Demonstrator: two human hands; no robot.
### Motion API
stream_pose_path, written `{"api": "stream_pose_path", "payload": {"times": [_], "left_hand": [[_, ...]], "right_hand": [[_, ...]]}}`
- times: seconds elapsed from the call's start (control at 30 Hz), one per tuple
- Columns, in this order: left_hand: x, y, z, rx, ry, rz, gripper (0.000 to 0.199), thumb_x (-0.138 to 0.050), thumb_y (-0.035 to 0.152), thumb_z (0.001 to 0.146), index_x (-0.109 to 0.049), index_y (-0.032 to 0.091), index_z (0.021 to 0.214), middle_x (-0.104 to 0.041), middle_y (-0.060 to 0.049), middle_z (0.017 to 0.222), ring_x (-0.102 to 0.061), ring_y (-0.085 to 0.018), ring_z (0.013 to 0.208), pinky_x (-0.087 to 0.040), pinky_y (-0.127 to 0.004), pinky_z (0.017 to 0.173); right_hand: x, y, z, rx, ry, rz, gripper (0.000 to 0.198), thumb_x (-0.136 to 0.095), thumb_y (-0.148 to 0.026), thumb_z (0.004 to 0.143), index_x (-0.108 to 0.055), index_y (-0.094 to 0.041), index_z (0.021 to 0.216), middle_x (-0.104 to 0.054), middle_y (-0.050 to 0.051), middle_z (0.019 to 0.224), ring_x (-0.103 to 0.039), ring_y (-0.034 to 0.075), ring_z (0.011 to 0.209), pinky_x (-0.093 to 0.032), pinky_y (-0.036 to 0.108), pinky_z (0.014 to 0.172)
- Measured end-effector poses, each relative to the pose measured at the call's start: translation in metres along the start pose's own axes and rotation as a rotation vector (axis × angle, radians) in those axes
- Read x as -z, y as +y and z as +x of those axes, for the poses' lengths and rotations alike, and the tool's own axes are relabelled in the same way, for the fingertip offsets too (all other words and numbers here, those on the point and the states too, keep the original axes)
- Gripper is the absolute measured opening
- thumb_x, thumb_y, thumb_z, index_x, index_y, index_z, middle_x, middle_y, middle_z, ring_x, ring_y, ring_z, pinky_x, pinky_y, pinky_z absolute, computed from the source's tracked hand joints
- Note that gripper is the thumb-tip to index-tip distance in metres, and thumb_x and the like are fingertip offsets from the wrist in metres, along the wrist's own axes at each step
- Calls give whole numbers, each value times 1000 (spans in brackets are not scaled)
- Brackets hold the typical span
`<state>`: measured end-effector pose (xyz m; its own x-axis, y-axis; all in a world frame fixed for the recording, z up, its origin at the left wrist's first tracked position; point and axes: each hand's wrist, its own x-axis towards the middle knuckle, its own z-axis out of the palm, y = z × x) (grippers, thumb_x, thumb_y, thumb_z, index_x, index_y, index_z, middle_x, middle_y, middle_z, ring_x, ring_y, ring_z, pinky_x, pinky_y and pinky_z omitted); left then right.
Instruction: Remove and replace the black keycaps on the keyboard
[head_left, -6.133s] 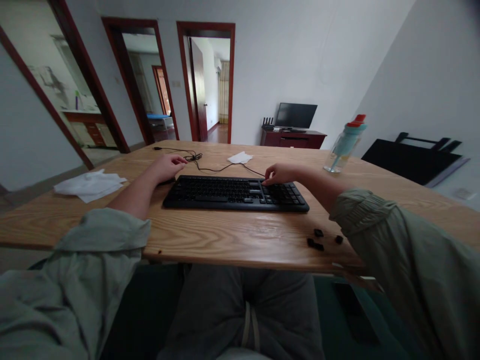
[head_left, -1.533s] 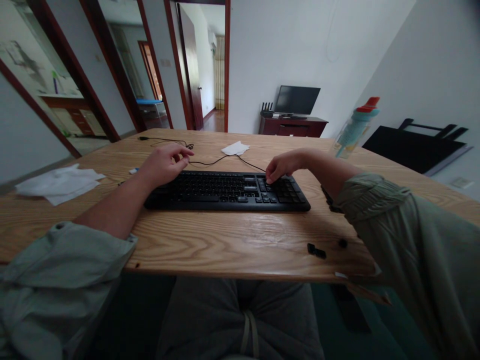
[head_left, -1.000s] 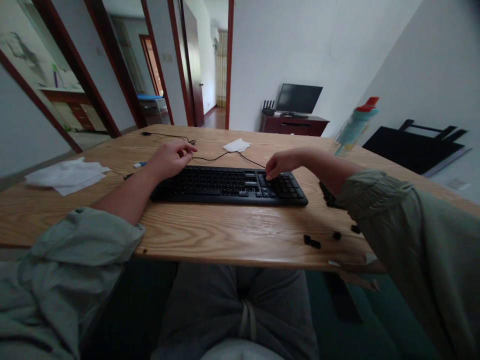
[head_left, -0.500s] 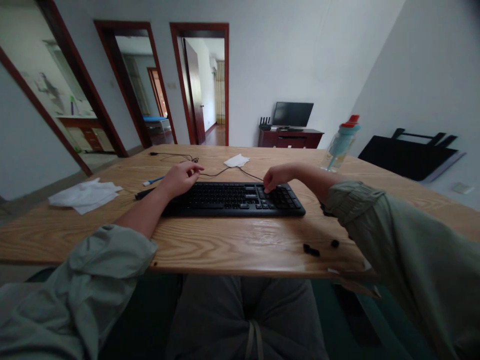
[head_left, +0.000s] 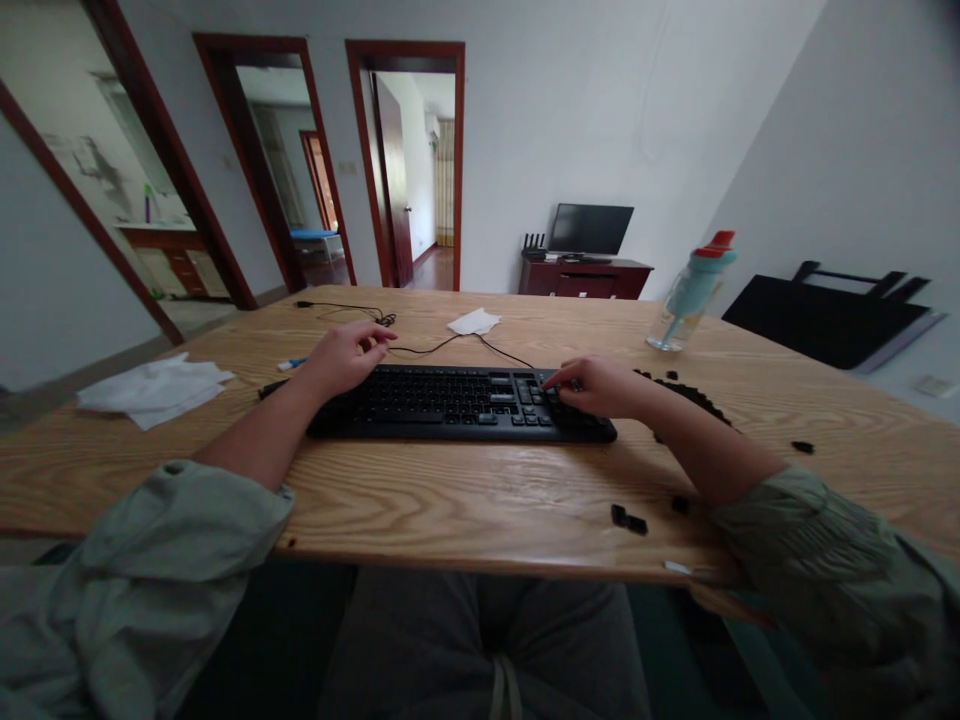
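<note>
Keyboard [head_left: 457,402] (well inside table edge [head_left: 450,564])

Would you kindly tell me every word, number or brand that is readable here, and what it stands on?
No text can be read.
Keyboard: key legends are too small and blurred.
Bottle: any print is too blurred to make out.
Television: no brand can be made out.

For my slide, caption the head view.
Right hand at the right end of a black keyboard, left hand at its left, small black pieces nearby.
</note>
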<state>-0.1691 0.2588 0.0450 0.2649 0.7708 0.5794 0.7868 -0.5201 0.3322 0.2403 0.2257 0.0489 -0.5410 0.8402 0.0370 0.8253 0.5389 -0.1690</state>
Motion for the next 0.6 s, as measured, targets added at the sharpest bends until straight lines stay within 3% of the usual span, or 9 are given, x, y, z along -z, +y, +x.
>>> {"api": "stream_pose_path", "payload": {"times": [0.13,0.4,0.6], "left_hand": [[2,-6,0,40,26,8,32,-56,39,85,-76,19,100,-72,-6,84,-57,-16,65,-44,-28,62],[2,-10,0,63,16,7,33,-57,41,85,-76,18,100,-72,-7,86,-58,-17,67,-44,-28,63],[2,-10,0,69,6,8,32,-57,39,85,-76,18,102,-70,-5,81,-55,-17,65,-42,-28,62]], "right_hand": [[-1,-2,-2,6,15,55,42,-56,-24,88,-73,-21,125,-74,10,115,-66,24,95,-48,32,86],[-9,-9,1,-107,-73,2,47,-55,-26,88,-70,-23,132,-78,8,97,-64,20,70,-46,31,68],[-7,-9,-1,42,46,14,41,-54,-23,87,-76,-17,121,-76,11,112,-67,23,91,-48,32,82]]}}
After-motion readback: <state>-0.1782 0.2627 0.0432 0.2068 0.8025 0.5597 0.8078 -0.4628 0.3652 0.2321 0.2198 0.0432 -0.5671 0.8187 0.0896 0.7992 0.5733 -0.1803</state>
